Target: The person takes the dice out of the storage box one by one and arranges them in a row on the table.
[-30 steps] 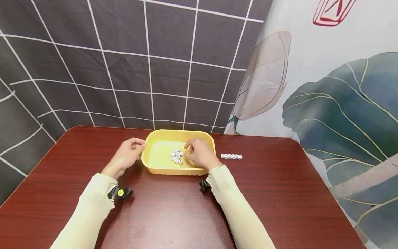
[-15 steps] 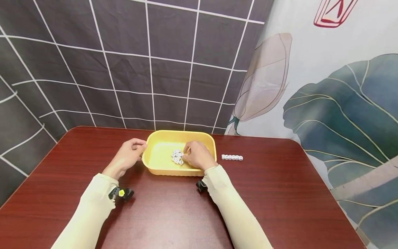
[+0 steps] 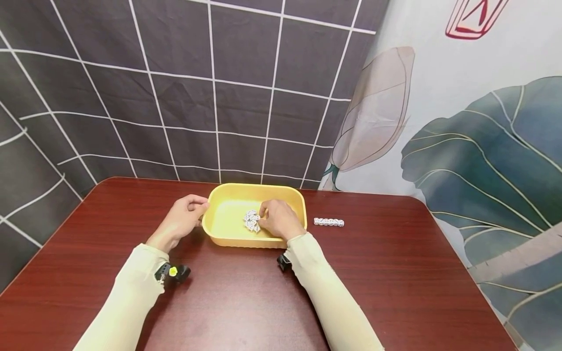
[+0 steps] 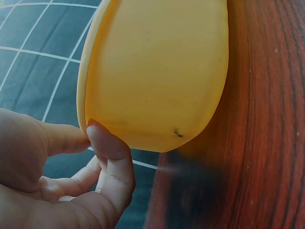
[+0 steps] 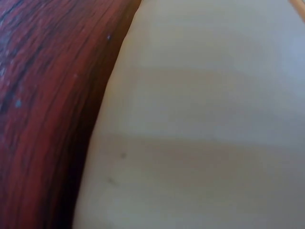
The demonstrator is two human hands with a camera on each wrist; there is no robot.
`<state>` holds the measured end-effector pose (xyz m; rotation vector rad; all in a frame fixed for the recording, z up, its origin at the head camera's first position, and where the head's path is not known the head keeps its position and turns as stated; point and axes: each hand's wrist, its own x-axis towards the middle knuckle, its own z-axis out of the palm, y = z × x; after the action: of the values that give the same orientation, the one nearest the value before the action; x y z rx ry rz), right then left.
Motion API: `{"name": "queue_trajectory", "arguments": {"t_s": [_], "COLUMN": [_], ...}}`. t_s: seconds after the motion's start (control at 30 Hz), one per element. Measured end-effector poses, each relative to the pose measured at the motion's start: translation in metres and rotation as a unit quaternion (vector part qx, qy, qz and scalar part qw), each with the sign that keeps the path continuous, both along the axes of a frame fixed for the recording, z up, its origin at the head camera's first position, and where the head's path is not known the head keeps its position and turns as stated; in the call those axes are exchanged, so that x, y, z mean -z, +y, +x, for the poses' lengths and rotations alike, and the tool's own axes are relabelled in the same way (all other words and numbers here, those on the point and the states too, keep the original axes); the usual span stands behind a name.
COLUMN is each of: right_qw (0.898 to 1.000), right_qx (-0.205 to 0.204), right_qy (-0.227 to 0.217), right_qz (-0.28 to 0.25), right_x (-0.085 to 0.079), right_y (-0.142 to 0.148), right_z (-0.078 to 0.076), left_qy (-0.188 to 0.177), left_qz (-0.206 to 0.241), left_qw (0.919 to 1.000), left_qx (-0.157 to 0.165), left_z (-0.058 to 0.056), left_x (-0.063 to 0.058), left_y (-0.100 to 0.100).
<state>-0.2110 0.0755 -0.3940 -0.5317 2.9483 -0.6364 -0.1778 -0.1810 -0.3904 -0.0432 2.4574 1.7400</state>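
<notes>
My left hand pinches the left end of a yellow plastic tray, with the thumb and a finger on its rim. Inside the tray lies a small pile of white dice with dark dots. My right hand reaches in over the tray's right side, fingers curled and fingertips right at the pile's right edge. I cannot tell whether it pinches a die. Only the tray's outer wall shows in the right wrist view, with the hand out of sight.
Just right of the tray, a straight row of several white dice lies on the reddish-brown wooden table. A dark cloth with white grid lines hangs behind, meeting a leaf-patterned cloth on the right.
My right hand has come slightly down and left, bringing its fingertips to the pile of dice. The left hand keeps its place on the rim, and the dice row is unchanged.
</notes>
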Motion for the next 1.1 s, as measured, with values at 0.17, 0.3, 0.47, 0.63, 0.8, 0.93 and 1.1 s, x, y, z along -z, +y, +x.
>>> {"name": "queue_trajectory", "arguments": {"t_s": [0.17,0.3,0.47,0.63,0.8,0.93,1.1], "right_qw": [1.0,1.0,1.0,1.0,0.999,0.999,0.999], "right_qx": [-0.003,-0.005,0.002,0.004,-0.008,-0.019,-0.032], "right_qy": [-0.001,0.0,-0.005,-0.007,-0.008,-0.013,-0.014], "right_qz": [-0.001,-0.002,-0.006,-0.014,-0.035,-0.041,-0.04], "right_x": [-0.001,-0.002,-0.004,-0.005,-0.009,-0.013,-0.017], "right_y": [0.0,0.001,0.003,0.007,0.011,0.014,0.018], "right_z": [0.0,0.0,0.0,0.0,0.0,-0.001,-0.001], "left_qy": [0.001,0.002,0.004,0.005,0.004,0.004,0.008], "left_qz": [-0.002,-0.002,-0.003,-0.004,-0.003,-0.002,0.003], "left_qw": [1.0,1.0,1.0,1.0,1.0,1.0,1.0], "left_qx": [0.0,0.0,0.0,0.001,0.001,0.001,0.003], "left_z": [0.0,0.001,0.001,0.0,0.0,0.001,0.001], "left_x": [-0.001,-0.001,-0.001,-0.001,0.0,0.0,0.0], "left_y": [0.0,0.0,-0.001,0.0,0.0,-0.001,0.0]}}
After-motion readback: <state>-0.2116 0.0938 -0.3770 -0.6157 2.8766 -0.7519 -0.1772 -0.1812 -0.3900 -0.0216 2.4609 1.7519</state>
